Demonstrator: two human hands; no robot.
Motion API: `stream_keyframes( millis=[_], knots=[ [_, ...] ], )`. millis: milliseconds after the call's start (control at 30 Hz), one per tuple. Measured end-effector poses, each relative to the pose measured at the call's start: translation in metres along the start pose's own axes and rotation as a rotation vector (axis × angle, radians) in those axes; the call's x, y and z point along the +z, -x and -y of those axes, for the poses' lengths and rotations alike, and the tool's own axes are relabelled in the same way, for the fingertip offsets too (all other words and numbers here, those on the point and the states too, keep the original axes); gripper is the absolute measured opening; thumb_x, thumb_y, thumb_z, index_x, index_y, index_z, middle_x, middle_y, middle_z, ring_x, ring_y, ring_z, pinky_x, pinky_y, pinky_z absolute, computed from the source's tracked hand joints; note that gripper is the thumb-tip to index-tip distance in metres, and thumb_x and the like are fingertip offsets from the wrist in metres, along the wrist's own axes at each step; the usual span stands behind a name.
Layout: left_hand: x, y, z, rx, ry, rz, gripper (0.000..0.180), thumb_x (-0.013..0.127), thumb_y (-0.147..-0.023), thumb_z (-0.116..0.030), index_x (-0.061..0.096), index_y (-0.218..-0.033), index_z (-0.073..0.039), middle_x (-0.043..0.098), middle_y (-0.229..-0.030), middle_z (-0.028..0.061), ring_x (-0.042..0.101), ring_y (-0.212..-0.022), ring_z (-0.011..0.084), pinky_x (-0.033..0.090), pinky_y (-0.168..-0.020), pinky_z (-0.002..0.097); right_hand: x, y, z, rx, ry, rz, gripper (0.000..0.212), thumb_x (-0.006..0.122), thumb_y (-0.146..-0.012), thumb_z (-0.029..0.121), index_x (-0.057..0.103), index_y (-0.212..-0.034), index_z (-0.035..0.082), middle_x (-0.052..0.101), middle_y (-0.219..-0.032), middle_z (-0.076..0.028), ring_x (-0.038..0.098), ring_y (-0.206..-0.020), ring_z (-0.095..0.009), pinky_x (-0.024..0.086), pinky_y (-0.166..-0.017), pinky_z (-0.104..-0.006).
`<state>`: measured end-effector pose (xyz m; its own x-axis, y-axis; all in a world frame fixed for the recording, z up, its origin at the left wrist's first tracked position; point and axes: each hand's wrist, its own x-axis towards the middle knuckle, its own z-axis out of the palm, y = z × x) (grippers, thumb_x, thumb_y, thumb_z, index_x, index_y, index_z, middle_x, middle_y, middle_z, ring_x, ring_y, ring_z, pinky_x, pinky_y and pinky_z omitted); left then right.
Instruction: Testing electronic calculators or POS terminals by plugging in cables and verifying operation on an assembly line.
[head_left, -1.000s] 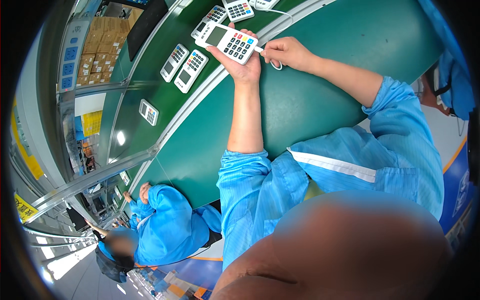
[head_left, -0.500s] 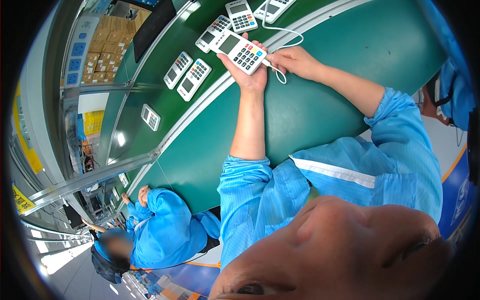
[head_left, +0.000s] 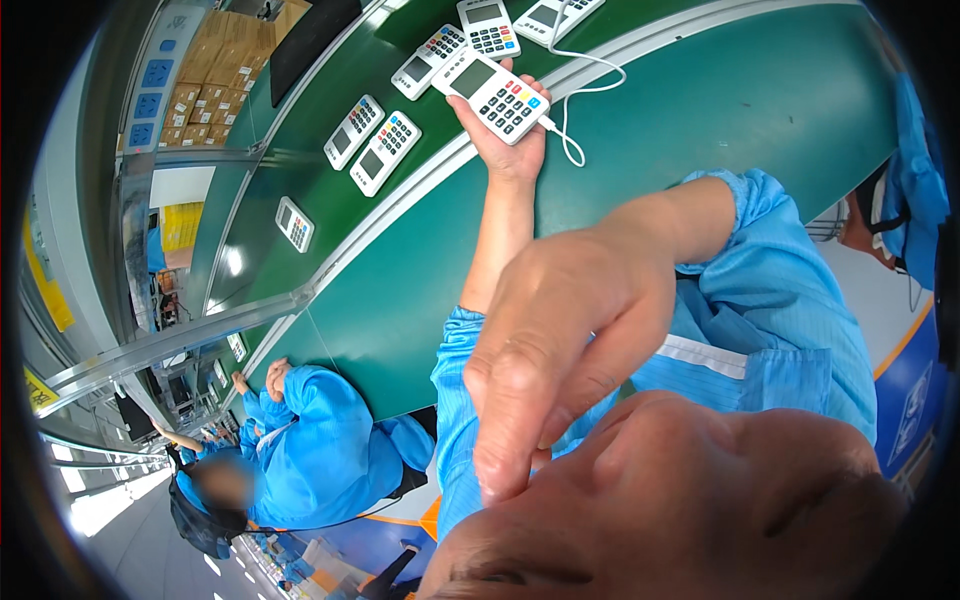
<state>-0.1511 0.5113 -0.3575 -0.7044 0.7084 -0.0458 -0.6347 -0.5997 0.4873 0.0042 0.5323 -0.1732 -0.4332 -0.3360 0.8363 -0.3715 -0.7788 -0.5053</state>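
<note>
A white card payment terminal (head_left: 492,97) with a grey screen and coloured keys rests in my left hand (head_left: 515,158), whose fingers wrap round its sides. Out of its lower end runs a white cable (head_left: 566,118), which loops up to the far edge of the bench. My right hand (head_left: 575,325) is raised close to the camera, away from the terminal, with its fingers curled together and nothing visible in them. Just beyond the held terminal lie another terminal (head_left: 428,62), a second terminal (head_left: 489,28) and a third terminal (head_left: 555,18).
A metal rail (head_left: 400,192) divides the near green bench top (head_left: 640,140) from the darker green belt (head_left: 265,225). More terminals (head_left: 386,153) lie on that belt at the left. A co-worker in blue (head_left: 325,450) sits farther left. Stacked cartons (head_left: 225,75) stand beyond the metal frame.
My right hand has let go of the cable by its plug and risen toward the camera. The left hand still holds the terminal, now slightly farther right in view.
</note>
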Motion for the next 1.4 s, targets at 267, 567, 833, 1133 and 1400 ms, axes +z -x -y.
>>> stream_keyframes(
  millis=[267,567,833,1133,1400],
  knots=[
    [-0.003,-0.006,0.005,0.009,-0.021,-0.004,0.094,0.038,-0.087,-0.08,0.053,-0.13,0.002,0.062,-0.098,0.0166,0.06,-0.09,0.0274,0.05,-0.085,0.0394,-0.006,0.015,-0.006,-0.155,0.112,0.083,0.042,0.05,-0.096,0.006,0.049,-0.137,0.004,0.066,-0.117,-0.011,0.066,-0.09,-0.024,0.052,-0.071,-0.0336],
    [-0.015,-0.019,-0.01,0.072,0.042,-0.021,0.088,0.033,-0.09,-0.079,0.052,-0.13,-0.003,0.063,-0.096,0.0149,0.06,-0.087,0.0277,0.051,-0.082,0.0416,-0.089,0.106,-0.021,0.485,0.924,-0.568,0.018,0.061,-0.094,0.015,0.065,-0.106,0.003,0.066,-0.104,-0.007,0.063,-0.09,-0.016,0.051,-0.078,-0.0314],
    [-0.016,-0.026,-0.006,0.154,-0.048,-0.048,0.092,0.033,-0.088,-0.08,0.049,-0.133,-0.002,0.063,-0.098,0.0163,0.062,-0.088,0.028,0.052,-0.084,0.0422,-0.161,0.177,-0.052,0.723,0.586,-0.9,0.031,0.055,-0.101,0.033,0.061,-0.097,0.004,0.061,-0.08,-0.003,0.06,-0.072,-0.011,0.049,-0.064,-0.0246],
    [-0.027,-0.045,0.007,0.156,-0.07,-0.078,0.095,0.037,-0.086,-0.081,0.051,-0.127,0.003,0.065,-0.093,0.0182,0.064,-0.082,0.0302,0.055,-0.076,0.043,-0.168,0.175,-0.051,0.847,0.233,-0.957,0.038,0.048,-0.103,0.038,0.061,-0.087,0.006,0.061,-0.066,-0.002,0.054,-0.053,-0.009,0.045,-0.051,-0.0216],
    [-0.07,-0.045,-0.086,0.535,0.084,-0.083,0.071,0.048,-0.088,-0.073,0.059,-0.119,-0.01,0.065,-0.103,0.0082,0.062,-0.089,0.0274,0.053,-0.078,0.0446,-0.124,0.183,-0.025,0.729,0.901,-0.663,0.028,0.053,-0.101,0.027,0.064,-0.089,0.004,0.058,-0.063,-0.002,0.055,-0.059,-0.009,0.043,-0.057,-0.0271]
  ],
)
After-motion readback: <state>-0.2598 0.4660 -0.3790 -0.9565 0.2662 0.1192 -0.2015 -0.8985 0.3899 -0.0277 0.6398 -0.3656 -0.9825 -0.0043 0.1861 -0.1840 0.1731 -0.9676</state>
